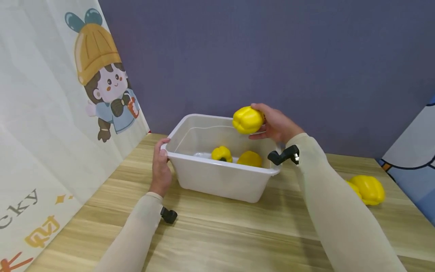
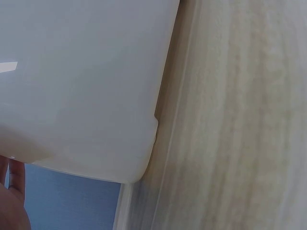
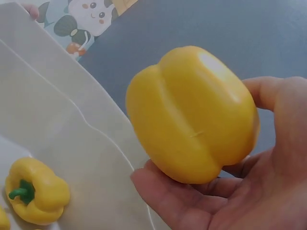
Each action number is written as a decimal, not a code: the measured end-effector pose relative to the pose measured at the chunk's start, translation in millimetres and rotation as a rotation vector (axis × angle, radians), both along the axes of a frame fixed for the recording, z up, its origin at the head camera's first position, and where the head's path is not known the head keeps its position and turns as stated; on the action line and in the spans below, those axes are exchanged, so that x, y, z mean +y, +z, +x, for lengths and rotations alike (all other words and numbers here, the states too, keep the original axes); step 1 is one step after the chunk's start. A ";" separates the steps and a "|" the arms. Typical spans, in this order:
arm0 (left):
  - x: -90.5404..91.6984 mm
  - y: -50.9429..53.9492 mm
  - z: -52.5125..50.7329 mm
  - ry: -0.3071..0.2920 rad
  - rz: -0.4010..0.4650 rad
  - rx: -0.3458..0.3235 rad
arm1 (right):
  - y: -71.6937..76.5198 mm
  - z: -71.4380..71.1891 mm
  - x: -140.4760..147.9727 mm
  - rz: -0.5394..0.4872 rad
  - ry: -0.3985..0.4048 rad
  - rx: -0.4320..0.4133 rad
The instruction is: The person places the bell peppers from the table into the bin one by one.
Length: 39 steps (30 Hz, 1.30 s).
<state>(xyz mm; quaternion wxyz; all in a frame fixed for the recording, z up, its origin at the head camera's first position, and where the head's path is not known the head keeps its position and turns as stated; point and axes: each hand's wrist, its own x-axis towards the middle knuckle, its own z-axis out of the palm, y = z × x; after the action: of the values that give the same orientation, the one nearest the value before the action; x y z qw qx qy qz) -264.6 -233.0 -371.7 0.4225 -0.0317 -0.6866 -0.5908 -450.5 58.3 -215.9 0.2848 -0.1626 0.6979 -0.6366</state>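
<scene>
My right hand (image 1: 276,122) holds a yellow bell pepper (image 1: 248,120) above the right part of a white plastic bin (image 1: 217,177). In the right wrist view the fingers and thumb are around the sides of this bell pepper (image 3: 192,115). My left hand (image 1: 160,166) grips the bin's rim at its left end; the left wrist view catches only part of that hand (image 2: 14,201) beside the bin's wall (image 2: 81,96). Inside the bin lie a yellow bell pepper (image 1: 221,153) with a green stem and another yellow pepper (image 1: 250,158), partly hidden by the front wall.
More yellow bell pepper (image 1: 370,190) lies on the wooden table (image 1: 217,238) at the right, partly behind my right sleeve. A dark blue-grey panel (image 1: 272,49) stands behind the bin. At the left hangs a white printed sheet (image 1: 40,113).
</scene>
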 end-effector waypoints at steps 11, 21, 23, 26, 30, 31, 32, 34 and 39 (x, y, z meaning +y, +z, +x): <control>0.6 0.9 1.7 -0.003 0.013 -0.017 | -12.9 -4.1 -13.4 0.053 -0.074 0.001; 2.3 1.5 0.8 -0.011 0.013 -0.039 | -14.7 -7.5 -15.1 0.166 -0.049 0.064; 2.4 1.6 1.3 -0.012 0.010 -0.034 | -14.8 -8.0 -16.3 0.189 -0.048 0.075; 1.9 1.4 1.9 -0.010 0.007 -0.024 | -15.1 -7.4 -18.0 0.225 -0.042 0.092; 2.0 1.3 2.2 -0.009 0.007 -0.013 | -16.0 -6.6 -18.8 0.282 -0.022 0.128; 2.1 1.2 2.1 -0.009 0.007 -0.016 | -16.3 -6.5 -18.8 0.306 -0.012 0.140; 2.2 1.0 1.6 -0.009 0.007 -0.020 | -16.6 -6.4 -18.4 0.331 0.005 0.153; 2.7 1.1 0.9 -0.009 0.005 -0.031 | -17.1 -5.9 -17.7 0.386 0.030 0.173; 3.6 2.4 1.0 0.003 0.011 -0.034 | -17.6 -4.5 -19.3 0.504 0.134 0.204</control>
<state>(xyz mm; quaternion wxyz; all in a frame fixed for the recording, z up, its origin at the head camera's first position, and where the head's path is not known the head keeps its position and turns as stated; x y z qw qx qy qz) -263.6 -229.4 -369.3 0.4116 -0.0182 -0.6905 -0.5945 -454.9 39.0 -233.5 0.2860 -0.1955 0.8471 -0.4030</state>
